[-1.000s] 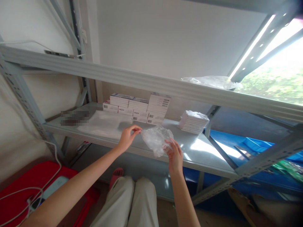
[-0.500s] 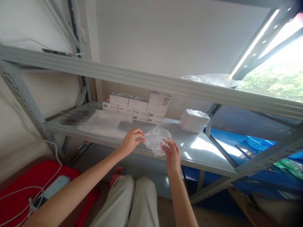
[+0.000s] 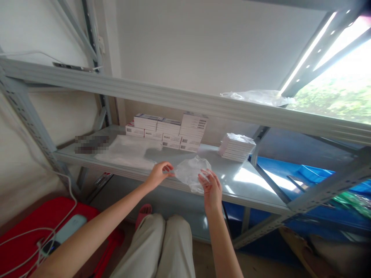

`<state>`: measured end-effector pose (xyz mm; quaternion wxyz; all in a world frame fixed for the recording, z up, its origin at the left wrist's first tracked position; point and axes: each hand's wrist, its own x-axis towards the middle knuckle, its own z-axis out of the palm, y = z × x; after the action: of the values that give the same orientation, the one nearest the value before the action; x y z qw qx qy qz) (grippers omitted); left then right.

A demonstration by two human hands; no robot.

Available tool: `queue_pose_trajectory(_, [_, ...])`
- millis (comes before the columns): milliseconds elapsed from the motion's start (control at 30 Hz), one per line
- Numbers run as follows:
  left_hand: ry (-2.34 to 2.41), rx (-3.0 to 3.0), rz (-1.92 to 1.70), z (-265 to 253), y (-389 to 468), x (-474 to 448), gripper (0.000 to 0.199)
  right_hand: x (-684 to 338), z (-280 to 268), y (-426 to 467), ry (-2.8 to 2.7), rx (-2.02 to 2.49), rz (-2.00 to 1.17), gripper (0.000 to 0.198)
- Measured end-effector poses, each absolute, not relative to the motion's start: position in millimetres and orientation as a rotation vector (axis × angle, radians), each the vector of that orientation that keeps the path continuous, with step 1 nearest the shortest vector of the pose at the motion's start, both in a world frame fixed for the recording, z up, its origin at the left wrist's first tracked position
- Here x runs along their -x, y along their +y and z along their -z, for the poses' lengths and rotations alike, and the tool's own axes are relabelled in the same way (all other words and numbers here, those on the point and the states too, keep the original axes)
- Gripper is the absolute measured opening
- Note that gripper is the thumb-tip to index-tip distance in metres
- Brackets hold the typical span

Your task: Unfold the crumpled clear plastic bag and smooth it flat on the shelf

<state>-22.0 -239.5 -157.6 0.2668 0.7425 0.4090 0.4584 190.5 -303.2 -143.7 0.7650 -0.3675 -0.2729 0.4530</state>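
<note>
Two-handed, holds a clear plastic bag [image 3: 188, 172] at the front of the metal shelf [image 3: 218, 166], with no carton visible inside. Pinches its left edge between closed fingertips of the left hand [image 3: 159, 174]; grips the opposite side in loosely curled fingers of the right hand [image 3: 212, 190]. Reaches forward, angling inward from both sides. Farther right, one carton stack [image 3: 236, 150] already in plastic; behind, white cartons [image 3: 171, 136] still stacked bare.

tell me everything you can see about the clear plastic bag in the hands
The clear plastic bag looks like thin, crinkled, see-through film; no contents can be made out. It is spread loosely between both hands over the shelf. The left hand pinches one edge; the right hand holds the opposite side, fingers on or inside the film, unclear which.
</note>
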Motion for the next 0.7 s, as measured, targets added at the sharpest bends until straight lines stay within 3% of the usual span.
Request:
queue_pose_trajectory(133, [1.089, -2.000, -1.129, 162.9, -240.5, 18.9, 0.019, -193.4, 146.7, -304.2, -0.586, 0.779, -0.979, 0.030])
queue_pose_trajectory(267, [1.042, -1.967, -1.134, 158.7, -246.2, 11.9, 0.027, -194.0, 149.5, -304.0, -0.592, 0.785, -0.970, 0.030])
queue_pose_trajectory(400, [1.040, -1.989, -1.081, 156.1, -251.1, 4.9, 0.016, -192.0, 150.2, -303.9, -0.574, 0.778, -0.964, 0.030])
queue_pose_trajectory(700, [1.081, -1.946, -1.384, 147.4, -252.4, 8.2, 0.012, -204.1, 145.8, -307.2, -0.561, 0.791, -1.007, 0.033])
